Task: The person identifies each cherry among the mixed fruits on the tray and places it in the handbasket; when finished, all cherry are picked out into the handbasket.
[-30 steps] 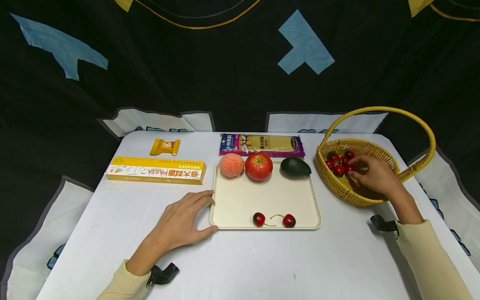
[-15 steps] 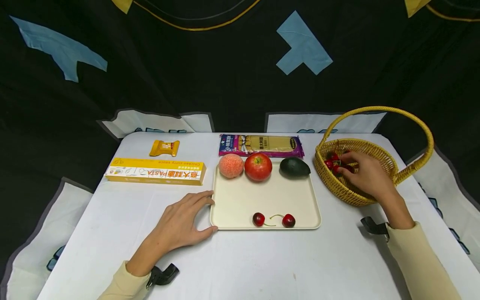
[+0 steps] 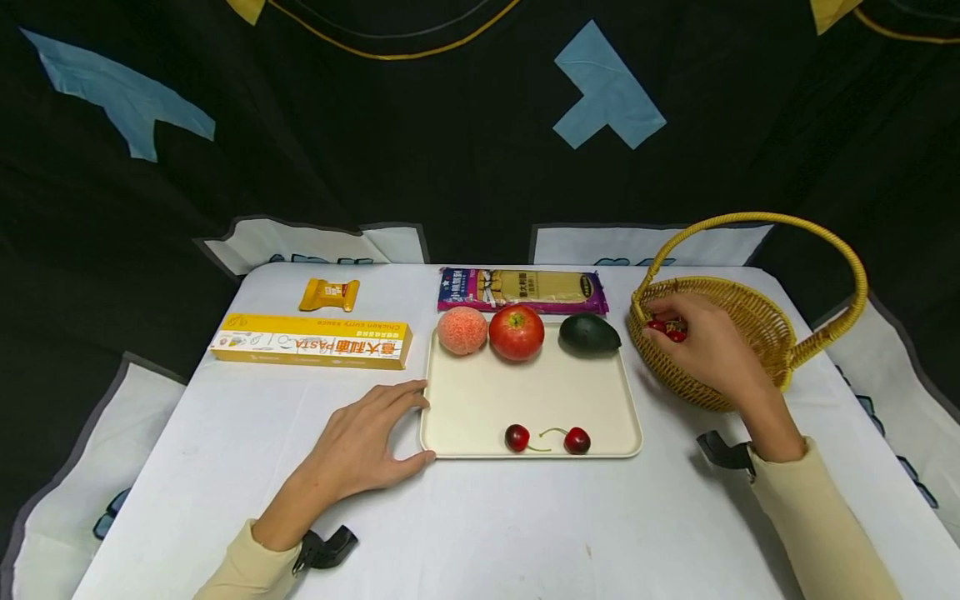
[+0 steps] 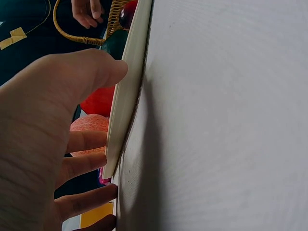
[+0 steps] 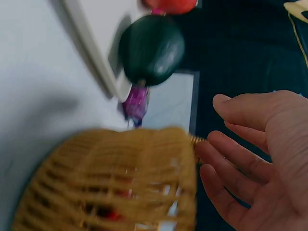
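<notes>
My left hand [image 3: 358, 442] rests at the left edge of the cream tray [image 3: 487, 400], thumb and fingertips touching its rim, fingers spread and loosely bent. On the tray lie a red apple [image 3: 517, 332], a pink fuzzy peach [image 3: 462, 331], a dark green avocado [image 3: 589, 335] and two stemmed cherries, the left cherry [image 3: 517, 438] and the right cherry [image 3: 577, 441]. Over the wicker basket [image 3: 761, 333] is my right hand [image 3: 708, 346], fingers relaxed and apart, with nothing between them in the right wrist view. Beneath it, cherries [image 3: 677, 335] show inside the basket, partly hidden by the hand.
A bag of spaghetti [image 3: 525, 289] lies behind the tray. At the back left are a yellow pasta box [image 3: 311, 342] and a small orange snack packet [image 3: 330, 295]. The basket's tall handle [image 3: 780, 218] arches above its bowl. Dark cloth [image 3: 412, 150] hangs behind the table.
My right hand has moved left across the basket toward its near-tray side, now covering most of the cherries there. The left hand and the tray have stayed put.
</notes>
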{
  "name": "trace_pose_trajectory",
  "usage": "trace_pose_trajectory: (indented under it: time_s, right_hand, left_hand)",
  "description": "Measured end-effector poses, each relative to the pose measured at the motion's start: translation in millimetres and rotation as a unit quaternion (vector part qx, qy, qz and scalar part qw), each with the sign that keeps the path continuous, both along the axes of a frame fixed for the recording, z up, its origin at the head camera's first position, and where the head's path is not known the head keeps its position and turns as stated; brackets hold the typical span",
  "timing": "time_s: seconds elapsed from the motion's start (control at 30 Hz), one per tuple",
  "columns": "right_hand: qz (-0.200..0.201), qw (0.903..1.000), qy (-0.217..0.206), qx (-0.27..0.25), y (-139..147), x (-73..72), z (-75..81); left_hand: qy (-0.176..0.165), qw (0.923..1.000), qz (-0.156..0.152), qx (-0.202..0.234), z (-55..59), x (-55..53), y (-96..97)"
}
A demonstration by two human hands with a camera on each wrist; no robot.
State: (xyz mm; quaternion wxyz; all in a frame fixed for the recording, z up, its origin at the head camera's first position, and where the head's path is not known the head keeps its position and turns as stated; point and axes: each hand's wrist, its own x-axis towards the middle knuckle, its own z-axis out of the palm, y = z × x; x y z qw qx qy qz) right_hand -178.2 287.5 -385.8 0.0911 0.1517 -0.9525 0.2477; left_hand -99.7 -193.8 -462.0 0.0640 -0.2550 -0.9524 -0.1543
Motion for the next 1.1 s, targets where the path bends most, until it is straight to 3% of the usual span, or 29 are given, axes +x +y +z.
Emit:
trace_pose_trajectory:
  time_s: [0.43,0.7,0.97,1.1]
  right_hand:
    - [0.031,0.9995,0.011,0.001,-32,11.0,-7.4]
    - [0.053,0.9985,0.012,-0.008,-44,13.9,-13.8]
    - [0.068,0.9974,-0.025,-0.005,-63,21.1,-16.6]
    - [0.092,0.9956,-0.020,-0.006,-72,24.3,-20.5]
  left_hand:
    - [-0.014,0.9999,0.003,-0.003,-0.3,1.2,0.5]
    - [0.000,1.0000,-0.002,0.002,-1.1,0.3,1.5]
    - [-0.002,1.0000,0.001,0.000,-0.2,0.9,0.6]
    - [-0.006,1.0000,0.001,-0.001,0.0,0.5,0.0]
